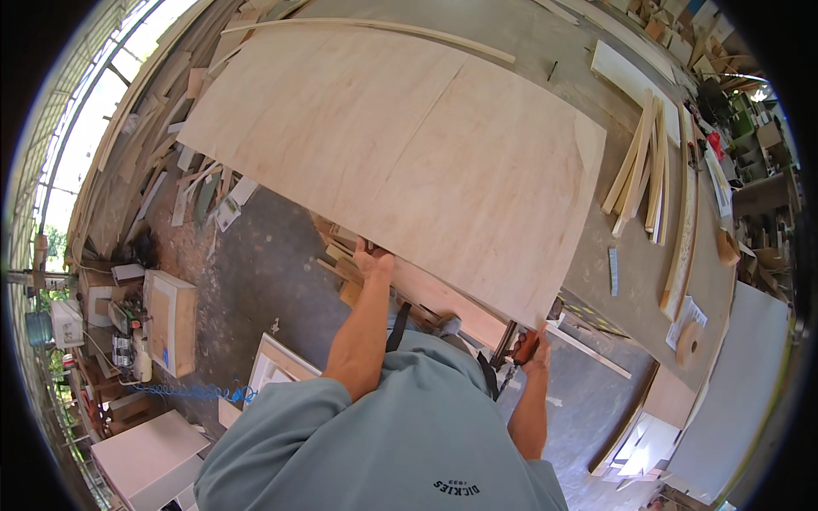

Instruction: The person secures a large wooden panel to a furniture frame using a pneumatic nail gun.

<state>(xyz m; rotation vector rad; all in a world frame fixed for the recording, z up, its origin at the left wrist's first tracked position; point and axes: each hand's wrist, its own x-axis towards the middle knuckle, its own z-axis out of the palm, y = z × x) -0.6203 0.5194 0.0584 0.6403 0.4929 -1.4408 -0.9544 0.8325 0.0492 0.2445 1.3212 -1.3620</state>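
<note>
A large plywood sheet (400,145) lies flat in front of me, with a thin dark line running across its face. At its near edge, left of the middle, my left hand (375,260) is closed on the rim with the fingers partly hidden. My right hand (538,351) is at the sheet's near right corner, wrapped round an orange-red tool (525,347) with dark parts. The tool's working end is hidden, so its kind does not show. Below the near edge a lower wooden board (460,298) shows.
Under the sheet stand stacked wood offcuts (345,272). A bundle of wooden strips (639,170) and a roll of tape (690,343) rest on the worktable (579,247) at right. Timber scraps (145,145) pile up at left, near a box-like cabinet (170,324) and a blue coiled hose (196,391).
</note>
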